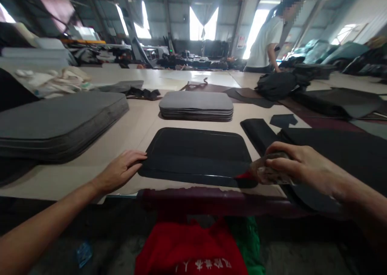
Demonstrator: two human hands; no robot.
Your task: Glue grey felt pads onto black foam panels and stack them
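The dark panel [196, 154] lies flat on the surface [136, 126], directly in front of the person, and its long axis runs from 9 o'clock to 3 o'clock. The left hand [121, 170] is at its 9 o'clock end; the fingertips touch the edge there, with the fingers loosely extended and no object seen between them. The right hand [302, 162] is at the 4 o'clock side and has its grip closed around a bottle [272, 172], or maybe a small pot, because blur makes the shape not certain. The bottle is tilted, and its red tip [245, 175] points toward 9 o'clock, over the near right corner of the panel. So the right hand is the nearer one to this corner, and the near edge extends from the tip toward the left hand, in almost the same direction as the long axis. A shiny line [205, 176] is seen along this edge. At 12 o'clock, beyond the panel and apart from it, is a stack of grey panels [196, 101].
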